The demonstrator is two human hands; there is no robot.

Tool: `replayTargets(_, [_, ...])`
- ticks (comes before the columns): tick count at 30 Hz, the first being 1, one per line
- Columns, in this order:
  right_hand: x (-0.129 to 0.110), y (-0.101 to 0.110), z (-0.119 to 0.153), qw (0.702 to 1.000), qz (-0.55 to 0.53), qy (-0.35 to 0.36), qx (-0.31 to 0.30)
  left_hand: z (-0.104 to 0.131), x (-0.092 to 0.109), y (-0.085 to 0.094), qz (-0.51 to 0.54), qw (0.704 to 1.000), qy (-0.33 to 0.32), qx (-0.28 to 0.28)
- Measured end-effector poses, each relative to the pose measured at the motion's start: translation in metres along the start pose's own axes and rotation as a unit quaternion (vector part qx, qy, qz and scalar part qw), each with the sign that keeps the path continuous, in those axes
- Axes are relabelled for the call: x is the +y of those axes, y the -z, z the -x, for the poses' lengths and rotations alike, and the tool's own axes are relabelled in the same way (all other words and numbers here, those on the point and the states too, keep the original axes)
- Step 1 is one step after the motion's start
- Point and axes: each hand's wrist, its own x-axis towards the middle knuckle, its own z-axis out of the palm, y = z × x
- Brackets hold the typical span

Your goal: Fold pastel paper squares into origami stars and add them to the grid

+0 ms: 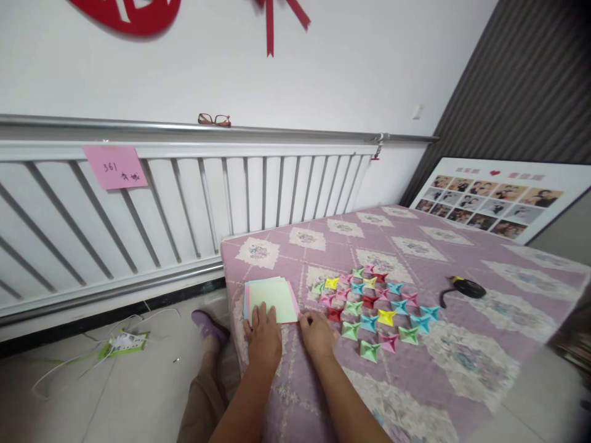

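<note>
A stack of square coloured paper (272, 295), pale green on top with pink, blue and red edges showing beneath, lies near the left end of the bed. My left hand (265, 338) rests on its lower edge, fingers stretched over the top sheet. At the lower right corner of the stack is my right hand (317, 332), its fingers curled and pinched at the paper's corner; how many sheets are between them is hidden. Just right of that hand stand rows of several folded paper pieces (368, 302) with pointed corners, in green, pink, blue, yellow and red.
A purple patterned cloth (318, 391) covers the bed. Farther right lies a black rounded object (468, 287) with a yellow part. A photo board (498, 197) leans at the back right. Behind runs a white radiator (272, 184). Cables and a green-white power strip (124, 341) lie on the floor.
</note>
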Motion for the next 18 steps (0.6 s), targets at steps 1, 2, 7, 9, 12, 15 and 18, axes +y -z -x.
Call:
replayTargets(1, [0.001,0.0,0.0,1.0,0.002,0.0,0.0,0.0,0.0,0.001,0.003,1.0,0.001,-0.001])
replayTargets(2, [0.002,-0.001,0.0,1.0,0.003,0.0,0.0,0.0,0.0,0.001,0.005,1.0,0.001,-0.003])
replayTargets(7, [0.006,-0.001,0.0,1.0,0.0,0.003,-0.004,0.0,0.0,0.003,0.006,1.0,0.004,-0.015])
replayTargets(9, [0.006,-0.001,-0.001,1.0,-0.005,0.002,-0.01,0.0,0.0,0.003,0.005,1.0,0.003,-0.012])
replayTargets(12, [0.004,-0.001,-0.007,0.999,-0.013,-0.003,-0.029,0.0,0.0,0.001,0.004,1.0,0.004,-0.009])
replayTargets(15, [0.002,0.0,-0.014,0.998,-0.017,-0.013,-0.055,0.0,0.0,0.0,0.001,1.0,0.004,-0.007])
replayTargets(18, [0.002,-0.001,-0.02,0.997,-0.018,-0.025,-0.073,0.0,0.0,0.0,-0.001,1.0,0.004,-0.003])
